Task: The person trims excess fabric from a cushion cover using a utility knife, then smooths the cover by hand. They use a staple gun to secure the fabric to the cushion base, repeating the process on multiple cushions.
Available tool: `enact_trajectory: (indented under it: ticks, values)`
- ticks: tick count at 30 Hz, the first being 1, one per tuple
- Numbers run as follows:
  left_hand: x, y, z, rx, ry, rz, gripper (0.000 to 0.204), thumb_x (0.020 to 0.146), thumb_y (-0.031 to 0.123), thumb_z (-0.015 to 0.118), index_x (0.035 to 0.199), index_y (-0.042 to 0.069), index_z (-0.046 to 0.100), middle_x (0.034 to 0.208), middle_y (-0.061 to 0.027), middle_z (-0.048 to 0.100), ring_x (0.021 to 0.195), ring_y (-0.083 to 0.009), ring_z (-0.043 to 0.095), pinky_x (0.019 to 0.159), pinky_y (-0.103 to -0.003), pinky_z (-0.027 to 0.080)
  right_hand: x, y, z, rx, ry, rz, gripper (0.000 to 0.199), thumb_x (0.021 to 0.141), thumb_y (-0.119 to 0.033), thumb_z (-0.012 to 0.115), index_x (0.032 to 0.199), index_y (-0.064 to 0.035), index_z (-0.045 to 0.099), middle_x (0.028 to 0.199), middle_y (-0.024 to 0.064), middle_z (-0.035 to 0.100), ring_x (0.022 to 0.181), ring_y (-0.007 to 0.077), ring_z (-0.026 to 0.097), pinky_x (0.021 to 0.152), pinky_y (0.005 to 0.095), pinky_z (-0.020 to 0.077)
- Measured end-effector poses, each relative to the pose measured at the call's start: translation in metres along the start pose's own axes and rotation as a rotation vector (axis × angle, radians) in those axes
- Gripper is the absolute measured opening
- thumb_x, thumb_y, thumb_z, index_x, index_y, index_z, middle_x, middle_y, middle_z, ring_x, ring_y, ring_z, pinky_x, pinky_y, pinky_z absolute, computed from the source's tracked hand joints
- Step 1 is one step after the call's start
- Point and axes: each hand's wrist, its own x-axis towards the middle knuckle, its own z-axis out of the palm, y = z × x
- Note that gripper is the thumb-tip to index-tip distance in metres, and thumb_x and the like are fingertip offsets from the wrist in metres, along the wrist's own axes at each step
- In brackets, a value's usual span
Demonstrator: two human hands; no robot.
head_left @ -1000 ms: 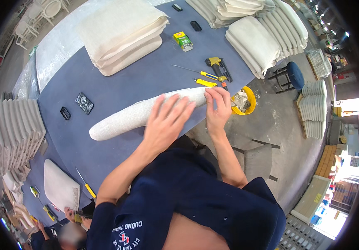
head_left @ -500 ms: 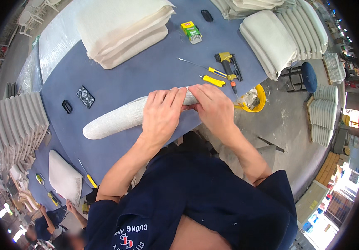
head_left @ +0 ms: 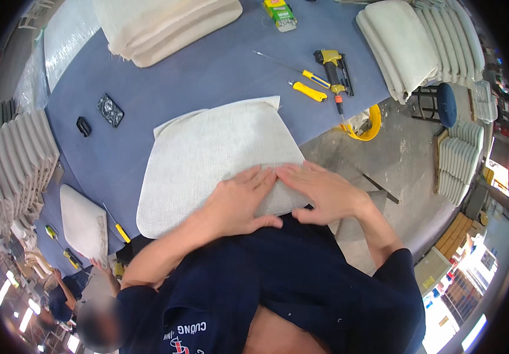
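From my end, I see the left hand (head_left: 238, 202) and right hand (head_left: 324, 193) open, fingers flat on the pale cushion (head_left: 213, 144) atop the table (head_left: 142, 91).

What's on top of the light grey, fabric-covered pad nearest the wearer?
The left hand and right hand rest on the pad, the left forearm over it; fabric beneath them is hidden.
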Motion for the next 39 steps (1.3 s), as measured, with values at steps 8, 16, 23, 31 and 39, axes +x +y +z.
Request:
enact_trajectory:
  ticks: [8, 16, 23, 31, 39]
  values:
    - [0.065, -0.111, 0.058, -0.008, -0.220, -0.206, 0.064, 0.112, 0.034, 0.040, 0.162, -0.006, 0.037, 0.169, -0.0253, 0.039, 0.159, -0.0381, 0.034, 0.131, -0.047, 0.029, 0.114, 0.097, 0.072, -0.204, -0.100, 0.212, 0.068, 0.105, -0.035, 0.043, 0.158, 0.0074, 0.042, 0.166, 0.0239, 0.044, 0.158, 0.0348, 0.036, 0.130, 0.0560, 0.0266]
    - [0.111, -0.214, 0.107, 0.014, -0.046, -0.191, 0.060, 0.110, 0.030, 0.041, 0.162, 0.001, 0.041, 0.167, -0.0253, 0.042, 0.154, -0.0388, 0.042, 0.126, -0.050, 0.036, 0.184, 0.167, 0.096, -0.181, -0.042, 0.337, 0.067, 0.106, -0.037, 0.041, 0.162, -0.0002, 0.041, 0.170, 0.0188, 0.040, 0.159, 0.0339, 0.034, 0.130, 0.0578, 0.0254]
    - [0.103, -0.256, 0.070, 0.065, 0.079, -0.355, 0.058, 0.109, 0.041, 0.048, 0.161, 0.014, 0.050, 0.167, -0.0228, 0.043, 0.156, -0.0376, 0.039, 0.127, -0.051, 0.033, 0.189, 0.207, 0.104, 0.240, 0.477, 0.356, 0.061, 0.108, -0.041, 0.050, 0.158, -0.0076, 0.051, 0.164, 0.0161, 0.050, 0.157, 0.0310, 0.040, 0.127, 0.0519, 0.0311]
    - [-0.217, -0.192, 0.046, -0.744, 0.396, -0.645, 0.063, 0.108, 0.034, 0.060, 0.162, 0.004, 0.046, 0.167, -0.0139, 0.045, 0.154, -0.0271, 0.042, 0.124, -0.040, 0.036, -0.026, 0.055, 0.134, 1.430, 0.664, 0.561, 0.079, 0.109, -0.058, 0.055, 0.171, -0.0164, 0.029, 0.131, 0.0015, 0.071, 0.114, 0.0124, 0.066, 0.097, 0.0281, 0.0501]
    - [-0.208, -0.058, 0.018, -1.016, 1.108, -0.456, 0.063, 0.099, 0.021, 0.071, 0.158, 0.010, 0.052, 0.164, -0.0140, 0.050, 0.156, -0.0327, 0.040, 0.127, -0.046, 0.030, 0.031, 0.011, 0.056, 0.839, 0.919, 0.242, 0.085, 0.108, -0.056, 0.060, 0.171, -0.0098, 0.027, 0.151, 0.0078, 0.052, 0.128, 0.0190, 0.055, 0.104, 0.0359, 0.0467]
